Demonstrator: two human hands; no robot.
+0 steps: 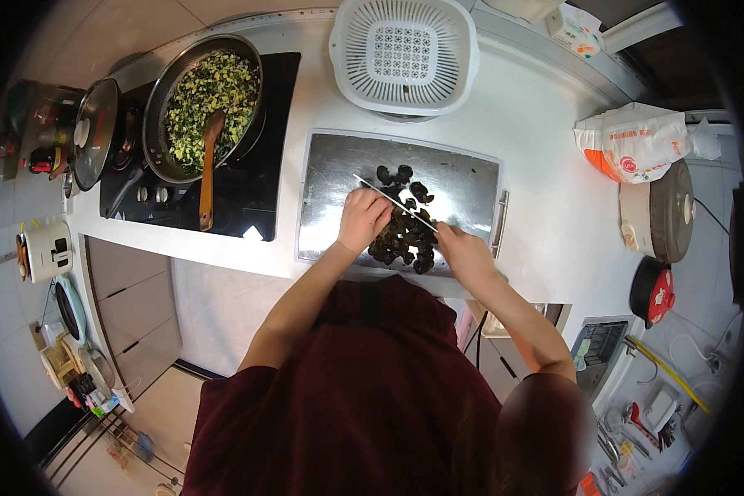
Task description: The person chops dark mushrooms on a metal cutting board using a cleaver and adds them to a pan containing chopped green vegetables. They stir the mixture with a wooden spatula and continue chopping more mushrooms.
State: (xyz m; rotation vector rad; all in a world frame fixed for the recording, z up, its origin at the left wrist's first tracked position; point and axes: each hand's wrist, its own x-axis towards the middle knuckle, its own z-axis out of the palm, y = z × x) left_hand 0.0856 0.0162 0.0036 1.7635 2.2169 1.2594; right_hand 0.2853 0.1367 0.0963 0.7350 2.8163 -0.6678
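Note:
A metal cutting board (338,161) lies on the white counter before me. Dark pieces of food, perhaps wood ear mushrooms (423,255), are spread over its middle and near edge. My right hand (465,251) grips the handle end of a kitchen knife (403,206), whose blade slants up and left across the food. My left hand (364,217) rests on the board beside the blade, fingers bent; some dark pieces are at its fingertips, and whether it grips any is hidden.
A frying pan (155,133) of chopped green and yellow food, with a wooden spatula (208,180), stands on the cooktop at left. A glass lid (96,133) leans beside it. Beyond the board stands a white plastic basket (341,68); at right are a plastic bag (635,142) and a red-lidded pot (654,294).

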